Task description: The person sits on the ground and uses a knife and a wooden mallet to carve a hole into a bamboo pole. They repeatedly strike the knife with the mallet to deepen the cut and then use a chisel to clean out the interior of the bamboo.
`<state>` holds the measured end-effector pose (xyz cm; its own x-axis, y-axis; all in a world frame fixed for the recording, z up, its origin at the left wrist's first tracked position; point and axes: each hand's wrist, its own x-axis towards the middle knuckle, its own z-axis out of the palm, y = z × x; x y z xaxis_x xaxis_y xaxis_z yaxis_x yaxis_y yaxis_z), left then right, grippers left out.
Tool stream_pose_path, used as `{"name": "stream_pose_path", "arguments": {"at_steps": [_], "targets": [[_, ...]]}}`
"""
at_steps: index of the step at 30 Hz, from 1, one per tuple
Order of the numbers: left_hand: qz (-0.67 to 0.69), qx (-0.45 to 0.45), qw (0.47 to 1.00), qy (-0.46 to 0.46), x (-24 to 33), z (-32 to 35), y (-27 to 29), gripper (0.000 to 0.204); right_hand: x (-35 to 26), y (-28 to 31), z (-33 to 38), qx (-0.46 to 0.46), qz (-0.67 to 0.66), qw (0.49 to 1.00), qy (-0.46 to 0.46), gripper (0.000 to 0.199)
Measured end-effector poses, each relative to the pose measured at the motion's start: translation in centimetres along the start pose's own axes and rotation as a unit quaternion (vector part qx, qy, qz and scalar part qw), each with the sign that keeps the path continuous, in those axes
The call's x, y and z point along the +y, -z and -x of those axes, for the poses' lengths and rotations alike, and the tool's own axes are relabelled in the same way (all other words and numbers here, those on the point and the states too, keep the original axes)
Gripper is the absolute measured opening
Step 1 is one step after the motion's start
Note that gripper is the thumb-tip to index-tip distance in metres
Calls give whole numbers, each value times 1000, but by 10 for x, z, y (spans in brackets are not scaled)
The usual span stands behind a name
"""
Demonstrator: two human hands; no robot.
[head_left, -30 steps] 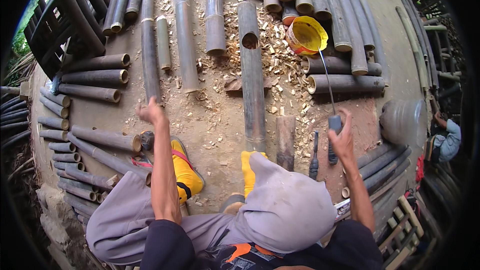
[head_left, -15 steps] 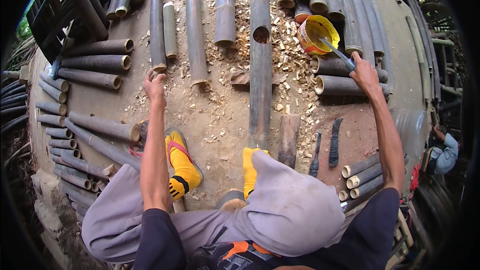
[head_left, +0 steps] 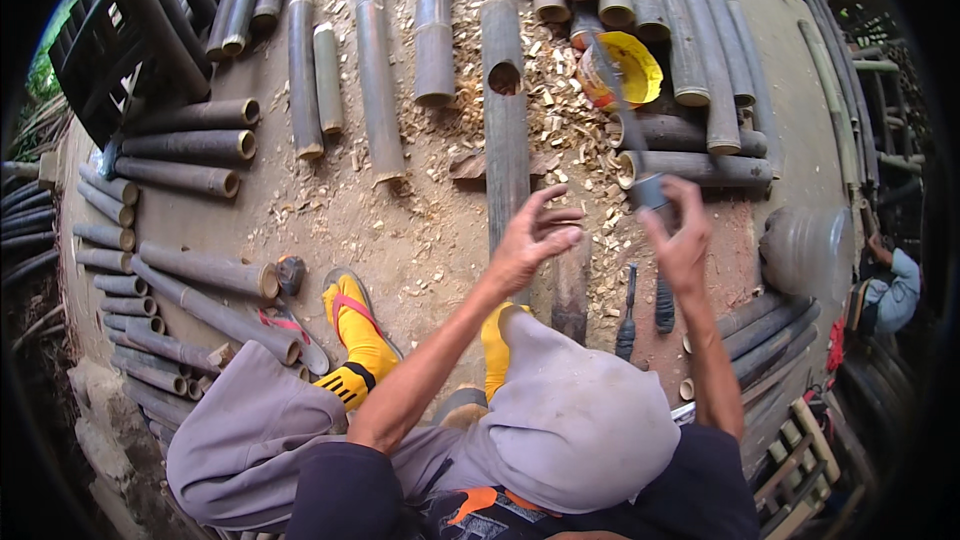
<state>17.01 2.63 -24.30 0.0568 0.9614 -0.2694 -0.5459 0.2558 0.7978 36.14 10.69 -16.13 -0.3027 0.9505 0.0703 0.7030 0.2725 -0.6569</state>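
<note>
My right hand [head_left: 682, 240] is closed around the dark handle of a long thin tool [head_left: 640, 155]; its blurred shaft points up toward a yellow tub [head_left: 628, 72]. My left hand [head_left: 535, 235] hovers with fingers spread just left of it, holding nothing. Both hands are above a long bamboo pole [head_left: 505, 125] with a round hole cut near its far end. Pale wood chips lie scattered around the pole. My feet in yellow socks [head_left: 358, 332] rest on the dirt on either side of the pole's near end.
Several cut bamboo lengths [head_left: 190, 145] lie around the dirt patch on all sides. Two dark-handled tools [head_left: 628, 312] lie on the ground below my right hand. A grey round pot [head_left: 805, 245] sits at right, with another person [head_left: 888, 290] beyond it.
My right hand has drawn back from the yellow tub toward me with the tool. My left hand has swung from the left side to the middle, beside the right hand.
</note>
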Motion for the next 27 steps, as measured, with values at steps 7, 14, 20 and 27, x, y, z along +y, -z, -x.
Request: {"name": "stream_pose_path", "arguments": {"at_steps": [7,14,20,27], "targets": [[124,224,963,-88,-4,-11,11,27,27,-49,106,-114,-34,982,-150,62],[-279,164,943,-81,29,19,132,27,73,-146,187,-91,-14,949,-301,91],[-652,-55,756,-12,66,16,191,35,80,-136,163,-87,-117,923,-357,83],[-709,-102,695,52,91,5,199,41,88,-130,160,-77,-209,909,-351,84]]}}
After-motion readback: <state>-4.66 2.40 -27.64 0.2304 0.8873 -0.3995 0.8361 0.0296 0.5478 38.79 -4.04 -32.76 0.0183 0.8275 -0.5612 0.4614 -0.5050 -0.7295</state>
